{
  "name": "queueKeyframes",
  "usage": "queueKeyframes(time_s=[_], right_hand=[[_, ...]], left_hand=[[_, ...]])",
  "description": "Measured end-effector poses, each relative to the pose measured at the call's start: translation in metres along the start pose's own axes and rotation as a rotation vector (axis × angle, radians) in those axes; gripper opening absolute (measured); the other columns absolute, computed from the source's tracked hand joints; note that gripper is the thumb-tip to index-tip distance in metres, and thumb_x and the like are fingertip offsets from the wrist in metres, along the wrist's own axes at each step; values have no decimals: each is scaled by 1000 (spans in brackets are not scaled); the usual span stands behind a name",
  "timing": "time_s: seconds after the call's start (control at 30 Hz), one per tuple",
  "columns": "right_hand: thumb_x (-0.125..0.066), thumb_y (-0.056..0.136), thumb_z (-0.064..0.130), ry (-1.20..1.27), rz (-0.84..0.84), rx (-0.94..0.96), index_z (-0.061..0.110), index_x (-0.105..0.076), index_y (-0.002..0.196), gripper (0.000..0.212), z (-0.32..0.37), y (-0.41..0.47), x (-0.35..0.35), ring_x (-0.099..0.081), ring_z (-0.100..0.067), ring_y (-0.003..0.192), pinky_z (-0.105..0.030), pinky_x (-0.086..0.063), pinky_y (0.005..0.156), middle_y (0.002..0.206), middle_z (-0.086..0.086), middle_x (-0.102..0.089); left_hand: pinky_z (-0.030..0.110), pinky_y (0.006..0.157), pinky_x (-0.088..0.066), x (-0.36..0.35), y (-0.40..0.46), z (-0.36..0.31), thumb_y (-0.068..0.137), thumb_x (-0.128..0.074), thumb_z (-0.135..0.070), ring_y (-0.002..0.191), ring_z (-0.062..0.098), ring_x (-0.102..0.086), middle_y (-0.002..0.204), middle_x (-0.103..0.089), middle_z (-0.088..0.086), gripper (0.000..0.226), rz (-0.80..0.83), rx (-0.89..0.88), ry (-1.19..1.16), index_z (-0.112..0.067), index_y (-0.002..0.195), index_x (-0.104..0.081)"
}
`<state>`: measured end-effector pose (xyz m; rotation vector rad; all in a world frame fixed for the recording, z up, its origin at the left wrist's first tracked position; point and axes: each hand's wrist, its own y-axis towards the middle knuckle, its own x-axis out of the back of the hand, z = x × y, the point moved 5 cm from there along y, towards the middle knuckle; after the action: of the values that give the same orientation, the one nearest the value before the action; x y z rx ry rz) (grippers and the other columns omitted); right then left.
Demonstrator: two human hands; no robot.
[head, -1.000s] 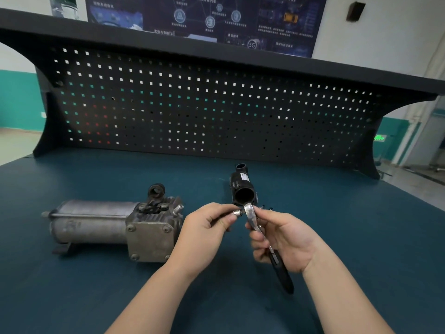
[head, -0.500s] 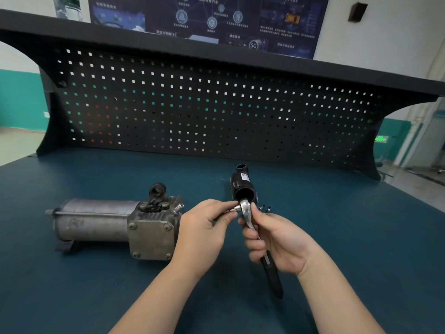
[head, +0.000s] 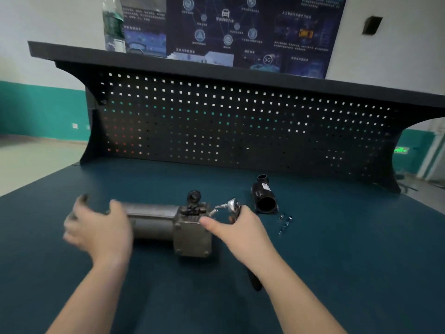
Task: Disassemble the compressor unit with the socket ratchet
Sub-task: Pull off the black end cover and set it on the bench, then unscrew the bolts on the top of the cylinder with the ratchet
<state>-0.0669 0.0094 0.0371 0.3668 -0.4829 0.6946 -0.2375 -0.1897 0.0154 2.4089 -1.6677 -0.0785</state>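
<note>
Your right hand grips the socket ratchet, with its shiny head just beside the top right end of the compressor unit. The compressor unit lies on the blue table, in the middle. Your left hand is blurry, fingers spread above the unit's left end. A black tube part and small bolts sit to the right.

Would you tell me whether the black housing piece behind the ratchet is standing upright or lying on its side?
Lying on its side: the black housing piece rests on the table with its round open mouth facing the camera.
</note>
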Motion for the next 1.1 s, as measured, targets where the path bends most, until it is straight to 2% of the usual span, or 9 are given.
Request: queueKeyframes(time_s=[0.1,0.2,0.43,0.5,0.57,0.63,0.73,0.9,1.1], right_hand=[[-74,59,73,-112,-25,-60,21,-48,101,72,12,-3,-30,-57,-16,95,-29,-41,67,96,10,-52],[-77,64,66,-100,-103,-75,19,-48,99,65,14,-4,-44,-58,-18,93,-31,-47,70,95,7,-53],[-83,67,50,27,-240,-56,23,-52,83,44,2,-6,-50,-55,-6,74,-25,-45,59,83,12,-57],[-84,67,46,86,-241,-54,22,-57,86,41,-6,-2,-47,-58,-3,77,-20,-43,58,85,11,-62],[-84,69,40,185,-210,-42,21,-65,93,36,-15,3,-42,-65,-6,81,-21,-48,64,88,10,-70],[-83,74,30,313,-153,-38,20,-69,92,25,-24,12,-34,-68,-2,73,-17,-49,59,83,10,-74],[-79,81,21,454,-30,-111,19,-61,78,17,-39,27,-24,-45,-4,39,-19,-30,40,51,14,-58],[-70,89,17,643,104,-260,15,-53,71,24,-70,46,-17,-23,-5,40,-20,-21,38,48,10,-32],[-65,92,15,850,29,-306,11,-58,77,17,-86,50,-15,-25,-4,36,-18,-22,34,49,7,-41]], left_hand=[[46,93,-46,-2,33,46,86,-69,-43,108,39,-55,121,-54,22,66,263,501,-106,0,130,-46],[39,77,-49,-16,37,52,83,-73,-42,80,28,-59,94,-61,13,41,585,591,-323,-7,100,-60],[31,60,-46,-19,28,41,83,-75,-34,71,22,-59,87,-66,9,24,657,311,-235,-15,88,-62],[32,66,-49,-14,24,39,80,-77,-37,77,18,-63,92,-71,5,28,665,253,-284,-16,95,-67],[38,92,-51,-11,17,33,74,-81,-42,103,16,-64,111,-71,-3,52,713,175,-296,-22,119,-65],[33,111,-29,-9,10,27,73,-80,-42,127,20,-48,131,-61,-11,76,734,97,-227,-36,141,-47],[24,98,-15,-4,-6,5,83,-75,-33,138,24,-25,155,-32,-15,78,677,-70,-78,-49,146,-32],[19,94,-22,-5,-49,-35,90,-67,-23,99,-2,-7,164,-1,-11,78,724,-240,48,-55,145,-22],[55,110,-19,-5,-131,-49,92,-55,-53,145,21,13,148,25,-33,77,603,-585,394,-65,142,2]])
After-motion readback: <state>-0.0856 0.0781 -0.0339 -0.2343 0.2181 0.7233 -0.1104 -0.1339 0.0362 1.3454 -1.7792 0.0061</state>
